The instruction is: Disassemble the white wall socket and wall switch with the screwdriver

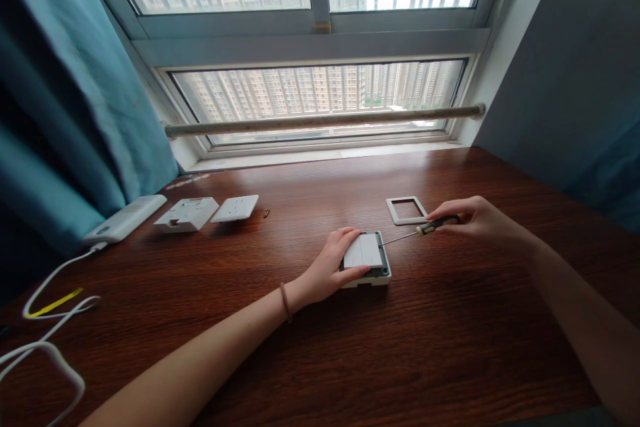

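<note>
A white wall switch (364, 251) on a shallow box lies on the brown table, its dark inner frame showing around the white rocker panel. My left hand (336, 263) grips it from the left, fingers on the far side and thumb along the near edge. In my right hand (475, 221) is a screwdriver (434, 224) with a black and yellowish handle, pinched between the fingers. The thin shaft points left and its tip meets the right edge of the switch panel. Just beyond the screwdriver lies a white square frame (406, 210), partly behind my right fingertips.
To the left stand a white mounting box (187, 215), a white socket plate (235, 208) and small screws (267, 213). Farther left are a white power strip (125, 219), its cable (43, 280) with a yellow tie, and a blue curtain (95, 93). A window rail (325, 121) crosses behind the table.
</note>
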A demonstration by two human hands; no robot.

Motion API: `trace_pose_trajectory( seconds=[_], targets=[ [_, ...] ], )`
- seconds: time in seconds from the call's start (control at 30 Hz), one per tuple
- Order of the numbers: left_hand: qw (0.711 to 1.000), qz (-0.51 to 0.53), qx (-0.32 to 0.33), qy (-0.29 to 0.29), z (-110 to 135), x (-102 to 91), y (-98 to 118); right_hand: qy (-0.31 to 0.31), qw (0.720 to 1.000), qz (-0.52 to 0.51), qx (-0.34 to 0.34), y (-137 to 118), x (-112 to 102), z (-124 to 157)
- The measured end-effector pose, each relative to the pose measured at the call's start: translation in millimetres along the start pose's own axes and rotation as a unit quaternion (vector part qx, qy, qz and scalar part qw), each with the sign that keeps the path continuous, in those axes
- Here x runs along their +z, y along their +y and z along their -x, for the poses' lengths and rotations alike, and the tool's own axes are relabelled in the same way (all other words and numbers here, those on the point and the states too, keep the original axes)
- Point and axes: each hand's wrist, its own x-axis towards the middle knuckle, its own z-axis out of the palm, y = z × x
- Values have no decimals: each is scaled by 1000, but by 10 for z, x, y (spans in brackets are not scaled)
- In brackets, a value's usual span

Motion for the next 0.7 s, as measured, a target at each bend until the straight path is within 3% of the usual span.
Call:
trace_pose_trajectory(
  seconds=[0.17,0.7],
  targets=[
    [1000,4,-1,-3,2,-4,13,-28,996,49,-66,-55,-5,-4],
    [1000,-4,3,-13,4,-9,12,-13,993,68,-99,-35,18,-16]
  ],
)
